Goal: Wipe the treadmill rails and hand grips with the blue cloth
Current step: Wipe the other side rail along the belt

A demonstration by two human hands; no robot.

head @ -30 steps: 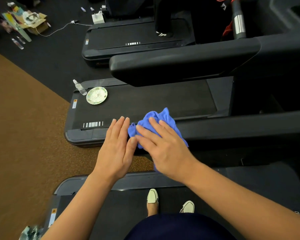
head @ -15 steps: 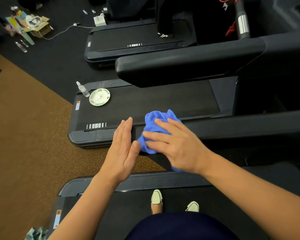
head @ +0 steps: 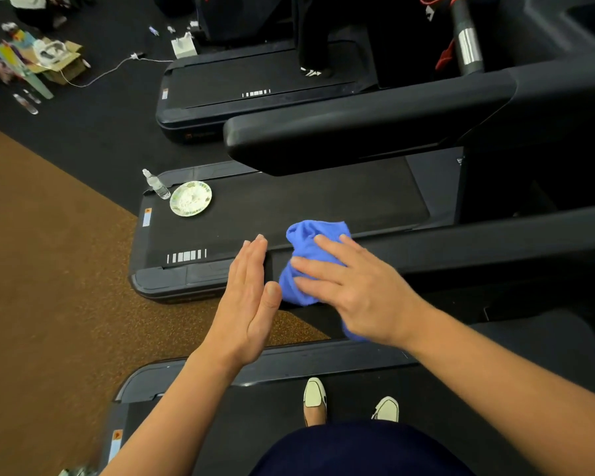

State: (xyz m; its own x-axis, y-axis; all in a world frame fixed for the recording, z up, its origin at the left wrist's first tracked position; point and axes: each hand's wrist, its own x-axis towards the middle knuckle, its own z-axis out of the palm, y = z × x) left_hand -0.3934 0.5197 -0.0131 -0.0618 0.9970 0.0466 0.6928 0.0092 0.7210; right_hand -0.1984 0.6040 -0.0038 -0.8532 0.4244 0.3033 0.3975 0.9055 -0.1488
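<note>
The blue cloth (head: 306, 255) lies bunched on the end of the black treadmill rail (head: 478, 242) that runs right across the middle of the view. My right hand (head: 354, 286) presses flat on the cloth, fingers spread over it. My left hand (head: 248, 300) stands edge-on just left of the rail's end, fingers straight and together, thumb near the cloth, holding nothing. A second, thicker black rail (head: 358, 132) crosses above. A hand grip with a silver band (head: 468, 42) stands at the top right.
On the neighbouring treadmill's belt (head: 289, 207) sit a small plate (head: 190, 198) and a small clear bottle (head: 157, 185). My feet in pale shoes (head: 315, 396) stand on the nearest belt. Brown carpet (head: 49, 269) lies to the left; boxes and a cable clutter the top left.
My right hand has slid the cloth a little to the right along the rail. My left hand has turned from flat to edge-on and drawn apart from the cloth.
</note>
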